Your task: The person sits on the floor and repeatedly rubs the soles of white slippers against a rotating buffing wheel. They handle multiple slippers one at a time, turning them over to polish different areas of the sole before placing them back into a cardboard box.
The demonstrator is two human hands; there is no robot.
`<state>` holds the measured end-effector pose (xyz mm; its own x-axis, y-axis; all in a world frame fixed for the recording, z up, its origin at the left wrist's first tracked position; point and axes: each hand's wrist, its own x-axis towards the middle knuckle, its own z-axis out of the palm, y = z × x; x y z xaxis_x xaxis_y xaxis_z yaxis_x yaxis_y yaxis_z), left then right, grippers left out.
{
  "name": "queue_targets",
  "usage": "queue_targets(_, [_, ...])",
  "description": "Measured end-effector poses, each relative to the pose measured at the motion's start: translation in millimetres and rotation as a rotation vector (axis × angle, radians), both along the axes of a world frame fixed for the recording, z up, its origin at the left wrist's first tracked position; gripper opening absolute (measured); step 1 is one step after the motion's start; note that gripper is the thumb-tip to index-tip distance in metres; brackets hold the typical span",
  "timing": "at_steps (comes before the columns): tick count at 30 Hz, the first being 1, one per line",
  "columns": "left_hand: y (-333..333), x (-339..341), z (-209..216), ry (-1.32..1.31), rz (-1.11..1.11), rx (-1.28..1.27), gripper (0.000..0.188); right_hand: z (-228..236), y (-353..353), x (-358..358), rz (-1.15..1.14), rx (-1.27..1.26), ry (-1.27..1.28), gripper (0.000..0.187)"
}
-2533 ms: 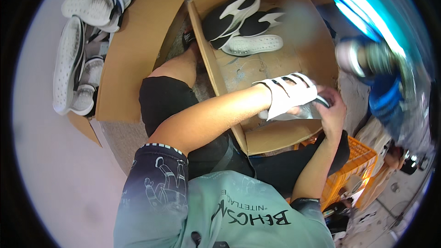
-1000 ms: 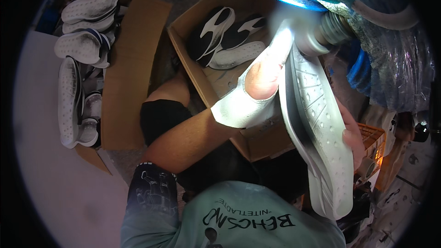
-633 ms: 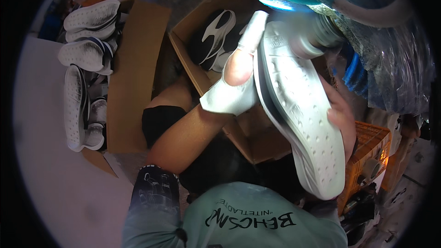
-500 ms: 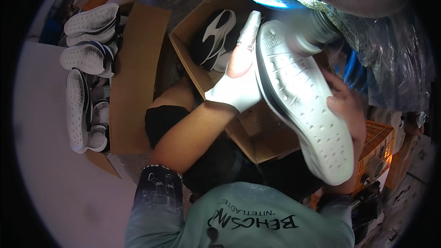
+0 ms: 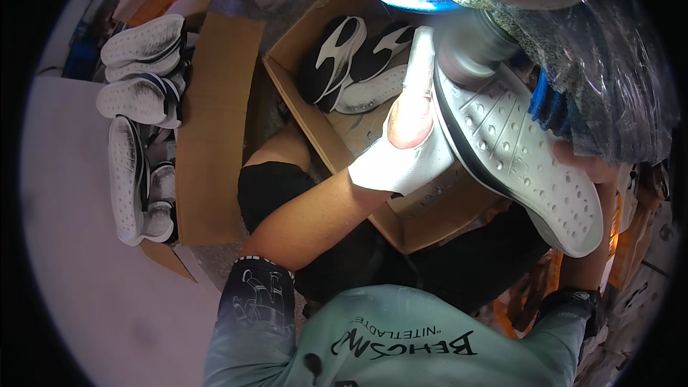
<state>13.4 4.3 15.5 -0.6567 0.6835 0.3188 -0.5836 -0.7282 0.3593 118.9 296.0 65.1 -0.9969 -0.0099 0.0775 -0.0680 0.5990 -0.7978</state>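
Note:
A large white shoe sole [image 5: 509, 143] with a dimpled, grooved underside and a dark stripe along its side is held up at the right. Its upper end meets a blurred round wheel [image 5: 469, 50], which looks to be spinning. My left hand [image 5: 412, 143], in a white glove with a wrapped thumb, grips the sole's left edge near that wheel; its other fingers are hidden behind the sole. My right hand [image 5: 584, 161] is closed on the right edge, partly covered by the sole and clear plastic.
An open carton [image 5: 308, 107] below holds black-and-white soles [image 5: 337, 54]. Further left, another carton [image 5: 215, 122] stands beside stacked white soles [image 5: 125, 179]. A bright lamp [image 5: 416, 0] and a clear plastic sheet [image 5: 616, 79] hang around the wheel.
The sole and both hands have shifted right, and the sole's lower end has swung up and right. The wheel now covers its upper end. More soles show in the carton.

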Motion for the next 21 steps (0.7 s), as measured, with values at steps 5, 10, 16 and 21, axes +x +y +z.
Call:
queue_targets(5, [0, -7, -2, -0.243, -0.213, 0.2, 0.062, -4, -40, 17, -0.173, -0.536, -0.14, 0.057])
queue_targets(10, [-1, -9, -3, -0.175, -0.152, 0.157, 0.061, -21, -90, 19, -0.303, -0.873, -0.14, 0.064])
queue_targets(16, [8, -8, -6, -0.245, 0.137, -0.15, 0.068, -29, -146, -2, -0.352, -1.12, 0.046, 0.065])
queue_targets(21, [11, -19, -21, 0.074, 0.435, -0.204, 0.051, -36, -171, -30, -0.326, -1.101, 0.014, 0.065])
